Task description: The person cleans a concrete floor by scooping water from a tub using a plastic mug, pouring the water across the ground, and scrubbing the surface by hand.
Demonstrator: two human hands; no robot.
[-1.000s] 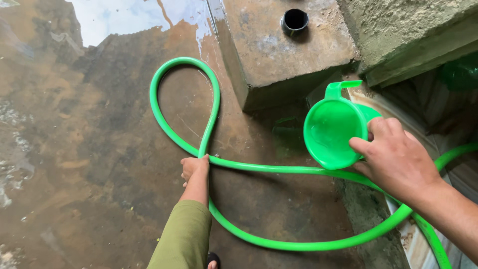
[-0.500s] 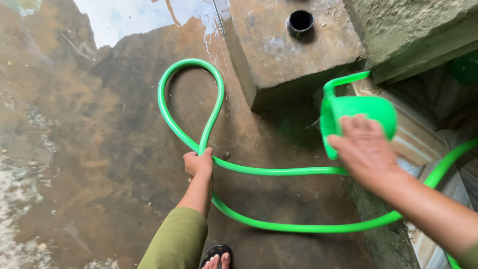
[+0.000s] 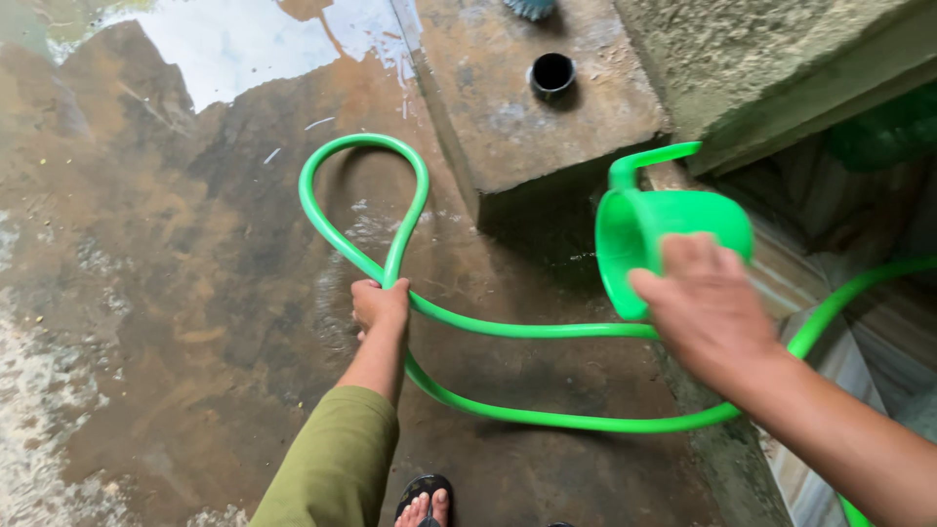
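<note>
Here the left hand (image 3: 381, 304) is closed around the hose (image 3: 508, 330) where its loop crosses, low over the wet floor (image 3: 176, 293). To its right, the right hand (image 3: 705, 310) grips a tilted scoop (image 3: 652, 234), the hose running just beneath.

One green hose (image 3: 508, 329), one green dipper (image 3: 664, 229) at three o'clock, one black pipe opening (image 3: 552, 72) at twelve, two hands.

No packages, labels, signs or screens are visible.
</note>
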